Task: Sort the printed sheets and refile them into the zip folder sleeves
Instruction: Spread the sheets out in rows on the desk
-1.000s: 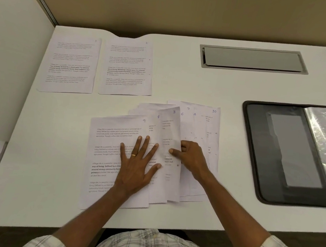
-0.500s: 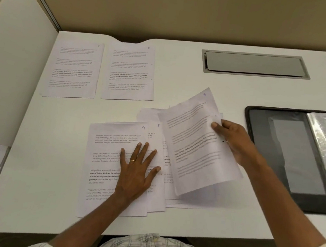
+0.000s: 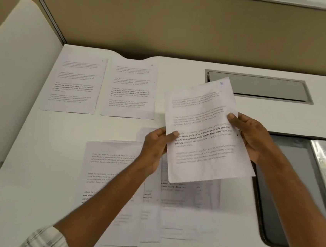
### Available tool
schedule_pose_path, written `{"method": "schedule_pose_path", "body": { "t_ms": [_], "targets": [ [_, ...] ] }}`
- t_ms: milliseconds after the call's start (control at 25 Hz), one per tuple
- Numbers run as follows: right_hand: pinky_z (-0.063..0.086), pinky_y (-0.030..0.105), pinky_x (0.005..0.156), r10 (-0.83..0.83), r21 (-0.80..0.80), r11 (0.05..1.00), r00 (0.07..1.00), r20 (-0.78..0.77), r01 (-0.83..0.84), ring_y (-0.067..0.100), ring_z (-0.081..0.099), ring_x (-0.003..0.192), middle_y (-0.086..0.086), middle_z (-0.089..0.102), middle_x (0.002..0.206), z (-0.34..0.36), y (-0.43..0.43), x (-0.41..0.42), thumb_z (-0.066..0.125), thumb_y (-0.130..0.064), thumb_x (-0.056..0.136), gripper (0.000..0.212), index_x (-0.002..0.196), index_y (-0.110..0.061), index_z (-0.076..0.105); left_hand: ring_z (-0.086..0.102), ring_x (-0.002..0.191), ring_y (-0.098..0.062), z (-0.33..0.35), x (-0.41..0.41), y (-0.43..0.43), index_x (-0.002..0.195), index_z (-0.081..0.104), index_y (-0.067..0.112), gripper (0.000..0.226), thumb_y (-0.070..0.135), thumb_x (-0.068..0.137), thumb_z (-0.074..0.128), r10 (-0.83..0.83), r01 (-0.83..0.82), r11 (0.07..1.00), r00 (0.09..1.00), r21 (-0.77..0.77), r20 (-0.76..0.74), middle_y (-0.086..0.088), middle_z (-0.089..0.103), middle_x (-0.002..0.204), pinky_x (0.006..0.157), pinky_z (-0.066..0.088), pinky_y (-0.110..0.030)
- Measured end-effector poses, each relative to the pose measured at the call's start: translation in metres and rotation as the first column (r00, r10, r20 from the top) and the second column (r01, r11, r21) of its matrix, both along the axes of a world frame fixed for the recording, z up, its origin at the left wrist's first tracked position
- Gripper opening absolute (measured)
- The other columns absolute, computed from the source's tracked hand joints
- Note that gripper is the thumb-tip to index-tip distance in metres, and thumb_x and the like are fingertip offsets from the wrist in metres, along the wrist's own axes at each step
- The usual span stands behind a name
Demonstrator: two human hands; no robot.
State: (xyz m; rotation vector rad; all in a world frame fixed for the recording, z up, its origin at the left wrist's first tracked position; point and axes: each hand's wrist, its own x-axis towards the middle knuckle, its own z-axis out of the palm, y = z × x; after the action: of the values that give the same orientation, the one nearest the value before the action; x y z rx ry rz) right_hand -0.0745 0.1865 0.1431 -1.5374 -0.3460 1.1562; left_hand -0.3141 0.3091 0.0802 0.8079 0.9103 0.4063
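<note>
One printed sheet [image 3: 204, 127], marked 3 at its top corner, is held tilted above the worktop [image 3: 20, 189]. The left hand [image 3: 155, 148] pinches its left edge, thumb on the print, and the right hand [image 3: 251, 136] pinches its right edge. Below both hands lies a fanned pile of sheets [image 3: 112, 178]. Beyond the left hand, two single sheets [image 3: 75, 84] lie side by side. The open zip folder [image 3: 283, 196] lies just right of the right hand.
</note>
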Motion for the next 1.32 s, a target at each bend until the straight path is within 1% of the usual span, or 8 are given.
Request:
{"method": "schedule_pose_path", "body": {
  "t_ms": [280,440,600,800,920,1040,1160,1320],
  "targets": [
    [0.062,0.028,0.075,-0.125,-0.073,0.988,0.986,0.112,0.133,0.021,0.075,0.09,0.012,0.076,0.113,-0.05,0.085,0.052,0.067,0.002,0.092,0.034,0.125,-0.003,0.067,0.073,0.091,-0.024,-0.01,0.045,0.107,0.101,0.079,0.021,0.02,0.02,0.082,0.087,0.082,-0.015,0.966,0.964,0.258,-0.252,0.001,0.081,0.094,0.095,0.057,-0.054],
    [0.062,0.043,0.089,-0.225,-0.113,0.957,0.932,0.286,0.266,0.02,0.074,0.084,0.002,0.079,0.094,-0.086,0.14,0.077,0.079,-0.004,0.082,0.022,0.102,-0.013,0.077,0.075,0.08,-0.012,-0.024,0.079,0.162,0.116,0.074,0.008,0.032,0.008,0.086,0.082,0.085,0.019,0.954,0.939,0.3,-0.333,0.002,0.079,0.093,0.068,0.063,-0.027],
    [0.062,0.031,0.082,-0.24,-0.121,0.938,0.863,0.443,0.324,0.012,0.073,0.078,0.002,0.079,0.094,-0.114,0.179,0.099,0.082,-0.01,0.08,0.025,0.105,-0.012,0.077,0.077,0.087,-0.018,-0.052,0.103,0.205,0.116,0.074,0.005,0.036,0.004,0.081,0.084,0.117,0.059,0.919,0.904,0.39,-0.412,-0.008,0.079,0.104,0.078,0.065,-0.035],
    [0.062,0.037,0.085,-0.244,-0.09,0.938,0.821,0.517,0.335,0.015,0.073,0.082,0.005,0.077,0.09,-0.149,0.194,0.102,0.081,-0.006,0.078,0.026,0.103,-0.012,0.076,0.07,0.086,-0.011,-0.077,0.111,0.21,0.123,0.072,0.011,0.047,0.011,0.079,0.088,0.237,0.166,0.74,0.842,0.652,-0.484,0.0,0.073,0.099,0.08,0.057,-0.02],
    [0.06,0.025,0.081,-0.286,-0.027,0.932,0.778,0.559,0.362,0.012,0.072,0.084,0.002,0.077,0.091,-0.159,0.198,0.096,0.078,-0.007,0.079,0.024,0.102,-0.014,0.076,0.064,0.087,-0.006,-0.089,0.112,0.201,0.13,0.067,0.015,0.049,0.011,0.085,0.084,0.281,0.227,0.589,0.842,0.775,-0.46,0.003,0.068,0.115,0.083,0.053,-0.013],
    [0.052,0.01,0.073,-0.287,-0.001,0.934,0.751,0.595,0.357,0.006,0.068,0.082,0.004,0.076,0.095,-0.161,0.2,0.092,0.077,-0.004,0.083,0.025,0.107,-0.009,0.075,0.061,0.095,-0.009,-0.1,0.109,0.201,0.129,0.066,0.014,0.039,0.008,0.092,0.075,0.304,0.274,0.462,0.845,0.844,-0.44,0.001,0.063,0.123,0.09,0.054,-0.02],
    [0.052,0.009,0.076,-0.28,0.011,0.938,0.739,0.613,0.346,0.005,0.067,0.081,0.006,0.076,0.098,-0.16,0.197,0.089,0.076,-0.004,0.084,0.024,0.108,-0.006,0.075,0.064,0.103,-0.018,-0.107,0.106,0.202,0.123,0.069,0.009,0.024,0.013,0.099,0.063,0.306,0.317,0.347,0.851,0.883,-0.426,-0.004,0.068,0.117,0.098,0.053,-0.035],
    [0.052,0.011,0.081,-0.324,0.085,0.93,0.688,0.649,0.358,-0.005,0.066,0.082,-0.002,0.075,0.097,-0.134,0.168,0.077,0.073,-0.011,0.091,0.018,0.109,-0.009,0.076,0.065,0.103,-0.02,-0.089,0.091,0.166,0.115,0.074,0.008,0.019,0.013,0.102,0.061,0.243,0.31,0.211,0.902,0.927,-0.357,-0.004,0.073,0.111,0.097,0.051,-0.03]
  ]
}}
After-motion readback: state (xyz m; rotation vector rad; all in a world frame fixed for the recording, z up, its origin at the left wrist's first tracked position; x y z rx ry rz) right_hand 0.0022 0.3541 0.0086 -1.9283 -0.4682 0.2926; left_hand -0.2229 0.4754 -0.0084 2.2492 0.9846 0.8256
